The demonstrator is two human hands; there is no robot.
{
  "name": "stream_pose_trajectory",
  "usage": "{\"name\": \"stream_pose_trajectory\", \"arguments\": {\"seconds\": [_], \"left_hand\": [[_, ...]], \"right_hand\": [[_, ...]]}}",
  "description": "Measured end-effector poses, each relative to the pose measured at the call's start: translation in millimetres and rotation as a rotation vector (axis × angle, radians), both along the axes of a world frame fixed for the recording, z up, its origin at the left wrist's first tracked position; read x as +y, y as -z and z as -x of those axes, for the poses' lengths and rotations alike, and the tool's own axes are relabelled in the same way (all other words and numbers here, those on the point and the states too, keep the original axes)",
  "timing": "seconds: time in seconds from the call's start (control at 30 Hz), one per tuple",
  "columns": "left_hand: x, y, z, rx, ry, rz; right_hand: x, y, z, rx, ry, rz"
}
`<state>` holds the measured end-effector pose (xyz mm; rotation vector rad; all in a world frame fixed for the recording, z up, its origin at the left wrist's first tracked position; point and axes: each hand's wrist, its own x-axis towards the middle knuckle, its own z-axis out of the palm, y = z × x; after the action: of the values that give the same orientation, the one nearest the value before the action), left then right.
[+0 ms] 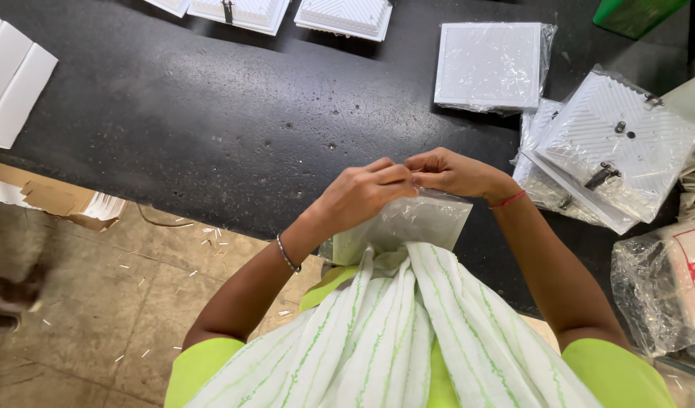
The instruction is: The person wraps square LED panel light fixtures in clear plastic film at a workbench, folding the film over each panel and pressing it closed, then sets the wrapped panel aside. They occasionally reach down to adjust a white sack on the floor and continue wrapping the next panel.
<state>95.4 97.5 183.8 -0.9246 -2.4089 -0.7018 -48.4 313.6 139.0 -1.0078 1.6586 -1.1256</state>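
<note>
My left hand and my right hand meet fingertip to fingertip at the top edge of a clear plastic bag. Both hands pinch that edge. The bag hangs down against my chest, over a white scarf with green stripes. It looks flat, and I cannot tell whether anything is inside. A thin bangle circles my left wrist and a red thread my right wrist. The hands are above the near edge of a black worktop.
A bagged white square panel lies ahead on the worktop. Several bagged white panels with metal clips are stacked at the right, next to crumpled clear bags. More white panels line the far edge. White cardboard lies left.
</note>
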Motion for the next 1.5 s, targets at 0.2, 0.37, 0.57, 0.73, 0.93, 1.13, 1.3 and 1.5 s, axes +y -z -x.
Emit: {"name": "stream_pose_trajectory", "arguments": {"seconds": [0.2,0.37,0.57,0.73,0.93,1.13,1.3,1.5], "left_hand": [[-1.8,-5.0,-25.3,-0.076,0.010,-0.002],[8.1,-0.1,-30.6,-0.046,-0.085,-0.049],[11.7,4.1,-23.2,-0.260,-0.156,-0.459],[6.7,-1.2,-11.5,-0.536,-0.202,-0.605],[-10.5,-7.2,10.4,-0.857,-0.213,-0.474],[-26.2,-15.2,32.2,-0.958,-0.104,-0.301],[-22.7,-18.6,32.0,-0.736,-0.031,-0.213],[-15.3,-18.9,11.3,-0.398,0.004,0.020]], "right_hand": [[1.7,-9.7,-4.2,0.019,0.032,-0.006],[1.5,-10.4,-5.6,-0.009,0.019,-0.011],[0.9,-11.7,-9.4,0.032,0.015,0.011],[-1.0,-18.0,-15.6,-0.007,0.031,0.031],[-3.6,-26.7,-22.3,0.008,0.065,-0.026],[-4.5,-34.8,-27.7,0.055,0.074,-0.053],[-2.8,-35.4,-29.1,0.124,0.102,-0.060],[-3.0,-36.9,-28.3,0.142,0.083,-0.039]]}}
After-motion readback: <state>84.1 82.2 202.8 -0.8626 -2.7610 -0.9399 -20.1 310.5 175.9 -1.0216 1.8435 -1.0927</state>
